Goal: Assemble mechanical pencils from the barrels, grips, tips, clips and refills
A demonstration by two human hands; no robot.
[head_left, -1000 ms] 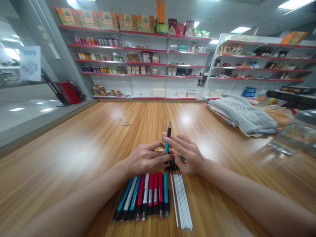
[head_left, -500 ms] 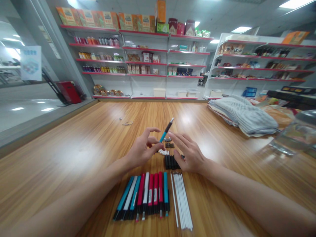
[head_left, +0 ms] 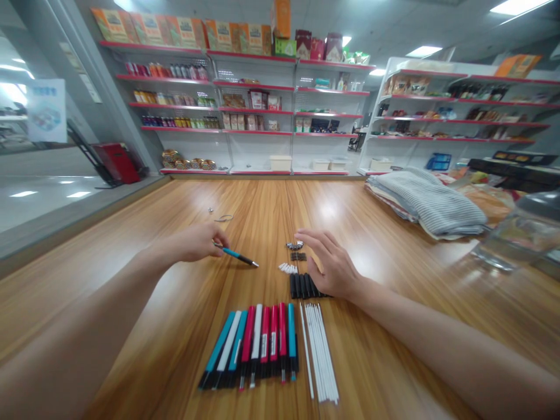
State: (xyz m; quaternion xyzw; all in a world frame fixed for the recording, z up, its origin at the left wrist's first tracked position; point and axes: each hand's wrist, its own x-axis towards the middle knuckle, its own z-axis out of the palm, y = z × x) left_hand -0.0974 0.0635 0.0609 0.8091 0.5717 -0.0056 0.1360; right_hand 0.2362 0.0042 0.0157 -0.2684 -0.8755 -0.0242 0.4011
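I hold assembled-looking blue pen (head_left: 235, 254) in left fingers (head_left: 222, 237); right fingers (head_left: 318, 242) parted, seemingly empty; near, coloured barrels (head_left: 265, 335), white refills (head_left: 321, 353), black grips (head_left: 300, 286) unjoined

Left hand (head_left: 199, 242) holds blue pen (head_left: 237, 255) — right hand (head_left: 335, 265) near black tubes (head_left: 301, 286).

The table (head_left: 175, 204) has a smooth, glossy wood-grain surface. The pen (head_left: 236, 255) is smooth plastic with a metallic end. Barrels (head_left: 265, 338), lower center, are glossy plastic; refills (head_left: 321, 356) are smooth plastic. Grips (head_left: 301, 286) look matt. Cloth (head_left: 441, 201), right, is matt fabric. The jar (head_left: 503, 233), far right, is transparent and glossy.
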